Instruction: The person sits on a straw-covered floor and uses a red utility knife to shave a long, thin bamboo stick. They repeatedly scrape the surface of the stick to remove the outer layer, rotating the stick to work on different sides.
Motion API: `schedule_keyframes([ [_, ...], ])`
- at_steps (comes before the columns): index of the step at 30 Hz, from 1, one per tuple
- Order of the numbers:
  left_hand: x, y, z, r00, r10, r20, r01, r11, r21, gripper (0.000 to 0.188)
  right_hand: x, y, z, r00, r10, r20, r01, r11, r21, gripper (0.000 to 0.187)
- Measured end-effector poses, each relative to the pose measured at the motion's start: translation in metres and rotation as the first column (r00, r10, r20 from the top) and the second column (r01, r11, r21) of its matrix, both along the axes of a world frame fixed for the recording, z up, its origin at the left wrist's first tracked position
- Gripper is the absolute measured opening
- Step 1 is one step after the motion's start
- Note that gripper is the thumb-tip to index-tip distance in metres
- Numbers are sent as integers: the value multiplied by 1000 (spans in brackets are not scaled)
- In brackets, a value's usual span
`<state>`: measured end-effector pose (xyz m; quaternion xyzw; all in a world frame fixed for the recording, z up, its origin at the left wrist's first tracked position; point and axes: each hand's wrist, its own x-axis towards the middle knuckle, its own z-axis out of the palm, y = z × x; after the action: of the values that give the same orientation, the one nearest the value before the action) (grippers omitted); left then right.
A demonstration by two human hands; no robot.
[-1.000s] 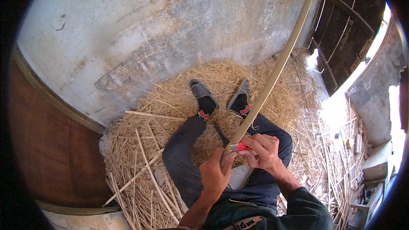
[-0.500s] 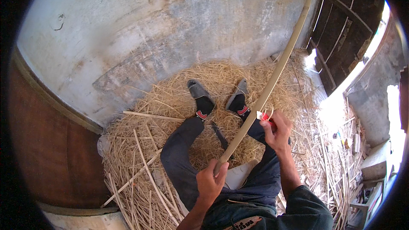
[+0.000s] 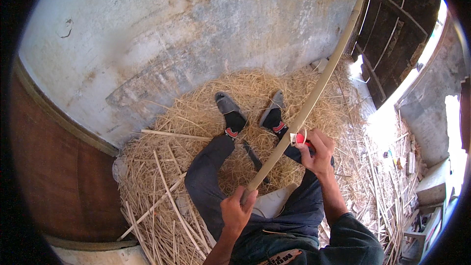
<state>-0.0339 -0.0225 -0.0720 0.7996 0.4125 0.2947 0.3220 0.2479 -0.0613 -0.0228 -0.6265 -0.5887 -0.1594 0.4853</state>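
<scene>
A long, pale bamboo pole (image 3: 314, 93) slants from my lap up to the far right, toward the wall. Its near end is in my left hand (image 3: 236, 211), whose fingers close around it. My right hand (image 3: 320, 153) pinches a small red tool (image 3: 302, 140) against the pole's right side. A thin, pale curl of shaving (image 3: 293, 137) shows at the tool's tip. The tool's blade is too small to make out. Between my legs a dark, long bladed tool (image 3: 255, 159) lies on the shavings.
Straw-like shavings (image 3: 196, 103) cover the floor around my shoes. Long bamboo strips (image 3: 164, 186) lie at the left, and more sticks (image 3: 392, 201) at the right. A stained wall (image 3: 171, 34) stands ahead, a brown panel (image 3: 64, 167) at left, a dark wooden door (image 3: 392, 34) at far right.
My right hand and the red tool have slid a little toward me along the pole. My left hand and the pole's near end have shifted slightly left.
</scene>
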Motion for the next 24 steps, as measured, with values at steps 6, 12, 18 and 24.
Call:
schedule_keyframes([
  [6, -3, -2, -5, 1000, 17, -5, -17, 999, 41, 43, 16, 6, 2, 996, -75, -52, 78, 995, 54, 18],
  [12, -24, -13, -29, 998, 3, -65, -5, 1000, -28, 46, 61, 11, 11, 948, -258, -186, 267, 963, 26, 18],
  [18, -45, -11, -46, 997, 2, -72, -2, 1000, 2, 47, 99, 25, 16, 950, -293, -110, 303, 949, 85, 19],
  [24, -65, -12, -50, 998, 25, -55, -26, 1000, -14, 46, 138, 34, 26, 906, -401, -136, 402, 915, -16, 28],
])
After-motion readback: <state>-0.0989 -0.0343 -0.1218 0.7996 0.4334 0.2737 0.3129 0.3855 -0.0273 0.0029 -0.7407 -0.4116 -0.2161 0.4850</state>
